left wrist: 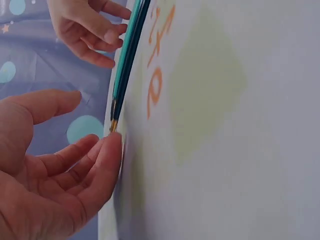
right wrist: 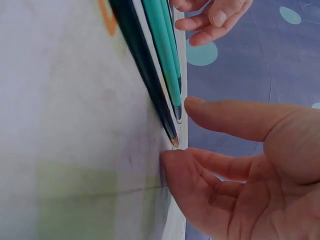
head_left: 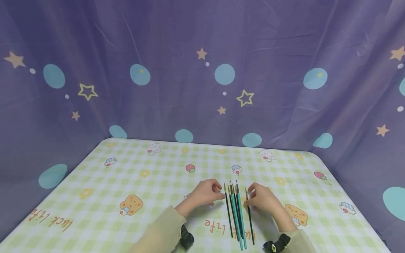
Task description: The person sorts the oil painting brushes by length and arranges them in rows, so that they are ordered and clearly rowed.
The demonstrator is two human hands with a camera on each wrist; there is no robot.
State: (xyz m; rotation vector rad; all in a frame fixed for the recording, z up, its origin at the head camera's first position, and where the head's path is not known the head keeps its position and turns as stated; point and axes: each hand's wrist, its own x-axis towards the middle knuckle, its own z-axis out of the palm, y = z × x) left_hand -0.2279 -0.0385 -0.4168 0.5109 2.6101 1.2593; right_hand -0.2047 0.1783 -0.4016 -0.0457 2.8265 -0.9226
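Several thin paintbrushes, some with black handles and some with teal ones, lie side by side on the checked tablecloth, bristles pointing away from me. One black-handled paintbrush lies a little apart on the right. My left hand is at the left of the bundle, near the bristle ends. On the other side, my right hand is beside the separate brush. Both wrist views show thumb and fingers spread apart with nothing gripped. The fingertips of the right hand are close to a brush tip; whether they touch cannot be told.
The tablecloth has a green-and-white check with printed bears, flowers and lettering. A purple curtain with stars and blue dots hangs behind the table and along its sides. Black straps sit on both wrists.
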